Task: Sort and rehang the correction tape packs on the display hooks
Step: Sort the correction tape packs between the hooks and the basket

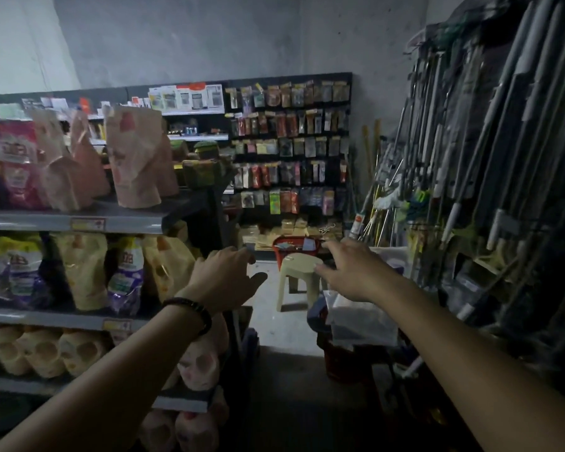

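A black pegboard display [291,148] stands at the far end of a dim aisle, with rows of small packs hanging on hooks; which of them are correction tape I cannot tell. A red basket [296,247] with small packs sits on the floor below it. My left hand [225,278], a dark bead bracelet on its wrist, reaches forward with relaxed fingers and holds nothing. My right hand [349,272] also stretches forward with spread fingers, empty. Both hands are well short of the display.
A cream plastic stool [299,275] stands in the aisle before the basket. Shelves of refill pouches and bottles [79,265] line the left. Mop and broom handles [486,158] lean along the right, with bins and bagged goods [359,318] at their foot.
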Tool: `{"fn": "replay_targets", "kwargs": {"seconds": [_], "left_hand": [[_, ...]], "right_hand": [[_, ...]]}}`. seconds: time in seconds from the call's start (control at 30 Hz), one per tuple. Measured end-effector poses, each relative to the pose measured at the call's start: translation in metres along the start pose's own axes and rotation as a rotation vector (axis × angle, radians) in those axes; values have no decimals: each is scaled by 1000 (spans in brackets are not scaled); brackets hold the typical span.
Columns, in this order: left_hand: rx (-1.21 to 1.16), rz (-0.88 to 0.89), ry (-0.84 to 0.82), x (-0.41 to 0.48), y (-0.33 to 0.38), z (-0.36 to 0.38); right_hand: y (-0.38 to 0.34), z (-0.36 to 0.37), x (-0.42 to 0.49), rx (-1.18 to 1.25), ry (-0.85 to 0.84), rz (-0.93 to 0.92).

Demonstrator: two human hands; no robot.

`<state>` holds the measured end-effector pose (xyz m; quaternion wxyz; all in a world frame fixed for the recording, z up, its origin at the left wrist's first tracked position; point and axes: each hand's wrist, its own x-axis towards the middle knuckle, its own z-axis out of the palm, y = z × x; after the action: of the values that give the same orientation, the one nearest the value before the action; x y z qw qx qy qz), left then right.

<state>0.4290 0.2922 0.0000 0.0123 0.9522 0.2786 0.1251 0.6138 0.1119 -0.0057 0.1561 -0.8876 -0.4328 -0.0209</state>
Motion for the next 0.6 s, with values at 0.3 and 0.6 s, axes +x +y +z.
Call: {"fn": "replay_targets", "kwargs": {"seconds": [0.3, 0.6], "left_hand": [[19, -7, -63, 230, -60, 59], [72, 57, -57, 419, -62, 137]], "right_hand": [[30, 36, 207, -15, -29, 52], [95, 70, 399, -24, -48, 38]]}}
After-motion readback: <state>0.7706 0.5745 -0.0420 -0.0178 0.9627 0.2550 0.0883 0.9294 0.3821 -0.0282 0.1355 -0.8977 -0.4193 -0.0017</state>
